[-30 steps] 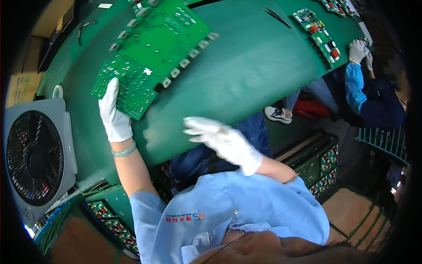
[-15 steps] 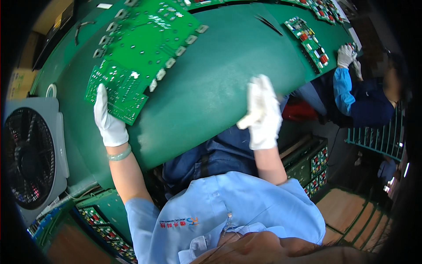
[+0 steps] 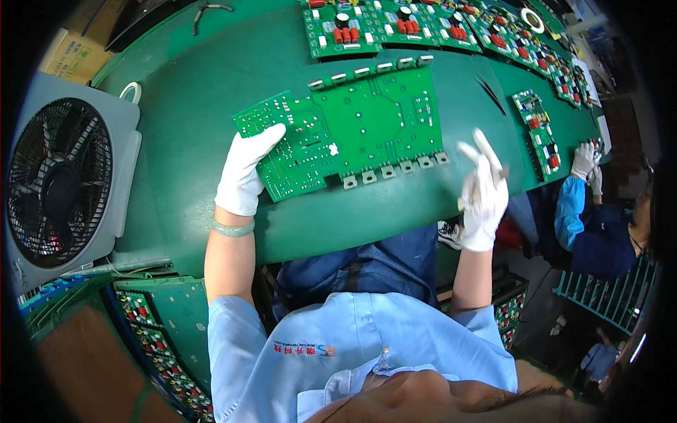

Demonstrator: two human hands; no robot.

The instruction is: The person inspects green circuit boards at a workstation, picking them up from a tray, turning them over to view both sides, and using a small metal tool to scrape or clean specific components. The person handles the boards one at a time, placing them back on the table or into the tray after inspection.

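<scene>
A green circuit board is held by its left end in my gloved left hand, the thumb lying on its top face. That face shows solder points, and metal-tabbed components stick out along both long edges. It is slightly tilted above the green mat. To the right of the board, apart from it, is my gloved right hand. Its fingers are spread, partly smeared by motion, and I see nothing held in them.
Several populated boards line the far edge of the green-topped table. Black tweezers and another board lie at right, near a co-worker's gloved hand. A fan stands left; pliers lie at far left.
The circuit board has turned clockwise and now lies more crosswise in front of me, still in my left hand. My right hand's fingers have spread. The view has shifted.
</scene>
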